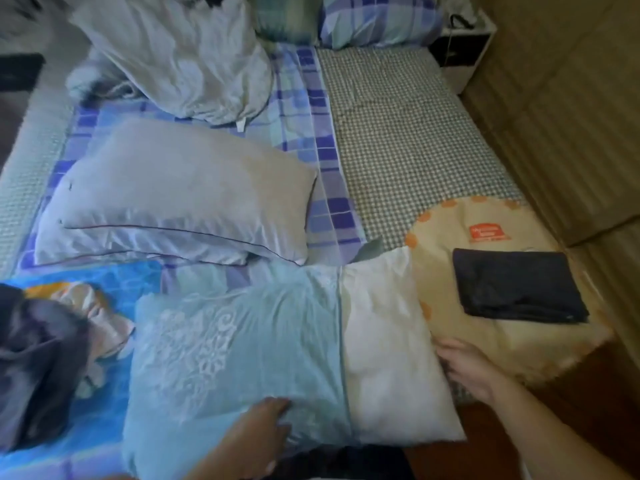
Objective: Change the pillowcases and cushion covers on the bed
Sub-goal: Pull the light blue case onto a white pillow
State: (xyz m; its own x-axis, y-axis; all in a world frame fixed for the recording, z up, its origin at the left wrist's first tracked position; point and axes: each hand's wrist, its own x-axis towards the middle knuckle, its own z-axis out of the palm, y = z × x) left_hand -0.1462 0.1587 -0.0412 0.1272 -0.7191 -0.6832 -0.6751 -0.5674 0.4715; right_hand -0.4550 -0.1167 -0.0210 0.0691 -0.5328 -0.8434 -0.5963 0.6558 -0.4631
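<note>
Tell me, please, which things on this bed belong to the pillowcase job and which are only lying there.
Part of the job:
- white pillow, half inside the light blue pillowcase
- left hand on the pillowcase, right hand at the pillow's end
- grey pillow
- folded dark cloth, perhaps a spare cover

Just lying about:
- round cream cushion
- crumpled grey bedding
- checked sheet

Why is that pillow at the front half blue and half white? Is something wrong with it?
Nothing is broken. The light blue pillowcase covers only part of the white pillow, so its bare end sticks out on the right. The left hand grips the case; the right hand touches the pillow's edge.
</note>
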